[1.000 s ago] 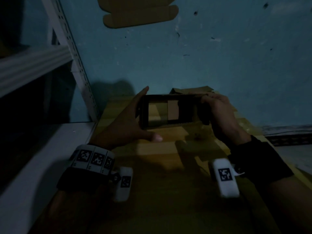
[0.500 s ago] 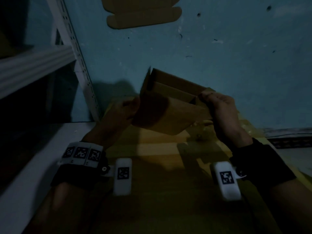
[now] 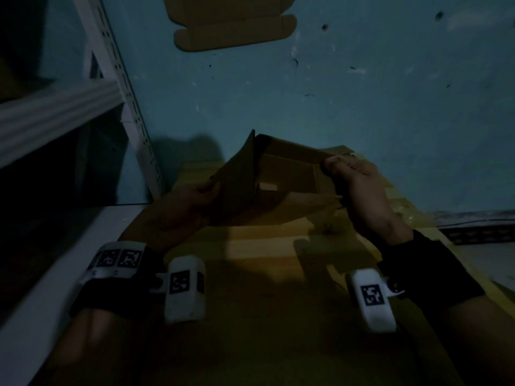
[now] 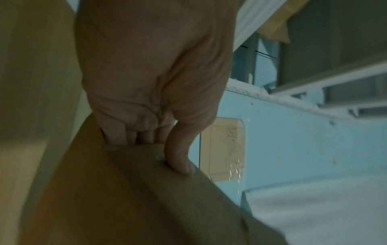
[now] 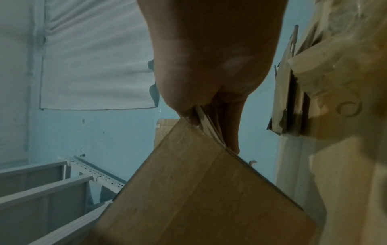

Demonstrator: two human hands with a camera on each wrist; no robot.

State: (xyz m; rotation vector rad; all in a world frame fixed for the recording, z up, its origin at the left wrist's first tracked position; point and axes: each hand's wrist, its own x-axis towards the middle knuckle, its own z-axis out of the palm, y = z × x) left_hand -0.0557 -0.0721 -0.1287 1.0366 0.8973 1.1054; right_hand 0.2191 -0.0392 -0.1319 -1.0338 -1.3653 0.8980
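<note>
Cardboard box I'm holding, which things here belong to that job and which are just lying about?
In the job: cardboard box, partly unfolded; left hand gripping its left panel; right hand pinching its right corner.
Lying about: flat cardboard piece on the wall; white shelf rack at the left.

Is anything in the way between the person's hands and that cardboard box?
No, nothing visible. Both hands already hold the cardboard box: the left hand grips its left panel between fingers and thumb, and the right hand pinches its right edge.
</note>
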